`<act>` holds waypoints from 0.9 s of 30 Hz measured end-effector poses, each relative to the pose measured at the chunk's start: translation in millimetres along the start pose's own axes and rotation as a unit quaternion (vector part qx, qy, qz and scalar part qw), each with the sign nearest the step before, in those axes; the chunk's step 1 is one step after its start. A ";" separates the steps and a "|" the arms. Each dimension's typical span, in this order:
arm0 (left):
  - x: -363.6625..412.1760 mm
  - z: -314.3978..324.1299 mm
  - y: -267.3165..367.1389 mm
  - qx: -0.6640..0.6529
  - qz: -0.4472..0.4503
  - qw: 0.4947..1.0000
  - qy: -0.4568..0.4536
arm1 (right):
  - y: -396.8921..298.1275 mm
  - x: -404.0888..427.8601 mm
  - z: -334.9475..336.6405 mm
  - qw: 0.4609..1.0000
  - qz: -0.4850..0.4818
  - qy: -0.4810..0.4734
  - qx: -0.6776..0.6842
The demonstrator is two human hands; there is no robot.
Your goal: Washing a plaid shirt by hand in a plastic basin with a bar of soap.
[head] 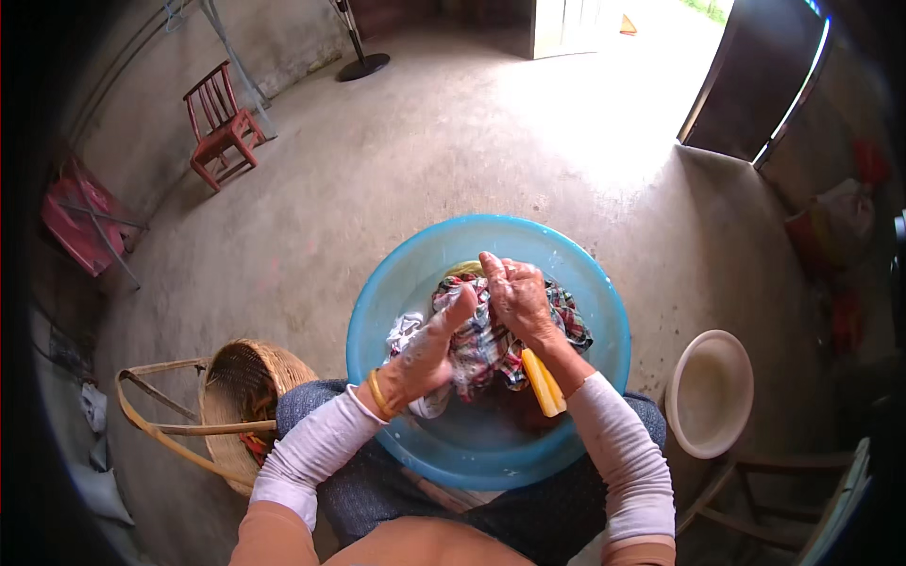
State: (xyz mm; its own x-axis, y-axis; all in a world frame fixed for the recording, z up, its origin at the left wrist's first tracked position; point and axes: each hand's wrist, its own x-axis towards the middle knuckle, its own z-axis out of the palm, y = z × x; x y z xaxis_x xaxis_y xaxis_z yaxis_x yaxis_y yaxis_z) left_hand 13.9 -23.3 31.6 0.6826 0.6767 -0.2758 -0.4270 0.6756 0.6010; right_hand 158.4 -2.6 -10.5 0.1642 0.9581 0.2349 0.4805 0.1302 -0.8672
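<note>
A wide blue plastic basin (375, 304) stands before me between my knees, with wet laundry and dark water in it. My left hand (425, 350), foamy and with a yellow bangle at the wrist, grips a plaid cloth (478, 357) from the left; its fingers are largely hidden by the fabric. On the other side, my right hand (520, 297) is curled on the same cloth, thumb upward. A yellow laundry soap bar (543, 383) lies below my right wrist. White cloth (405, 330) is bunched left of the plaid one.
A woven basket (283, 364) with a wooden frame lies to the left. At the right is a pale plastic basin (710, 396), near a wooden chair (786, 488). Farther off stand a small red chair (223, 131) and a fan base (363, 67); a door (757, 78) opens onto bright light.
</note>
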 end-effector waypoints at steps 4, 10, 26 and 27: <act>-10.2 -7.2 35.4 0.193 0.010 0.981 0.028 | -29.6 5.2 -44.9 0.968 0.043 -0.214 0.124; -13.4 -23.2 58.1 0.176 0.059 0.977 0.110 | -13.0 9.9 -75.2 0.959 0.042 -0.281 0.006; 27.9 -20.6 -26.7 -0.026 0.078 0.982 0.168 | -15.9 -16.6 25.5 0.950 -0.191 0.083 -0.231; 27.9 -50.5 -33.0 -0.024 0.086 0.981 0.175 | -23.8 -21.5 34.6 0.952 -0.196 0.080 -0.223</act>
State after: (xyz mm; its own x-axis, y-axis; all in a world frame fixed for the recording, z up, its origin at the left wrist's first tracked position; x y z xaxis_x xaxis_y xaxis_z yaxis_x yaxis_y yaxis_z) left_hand 17.1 -11.9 -33.8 0.3576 0.8345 -0.4191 -0.5513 0.5509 0.6266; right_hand 113.6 -17.5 -10.0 0.0093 0.8020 0.5973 0.8436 0.3145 -0.4354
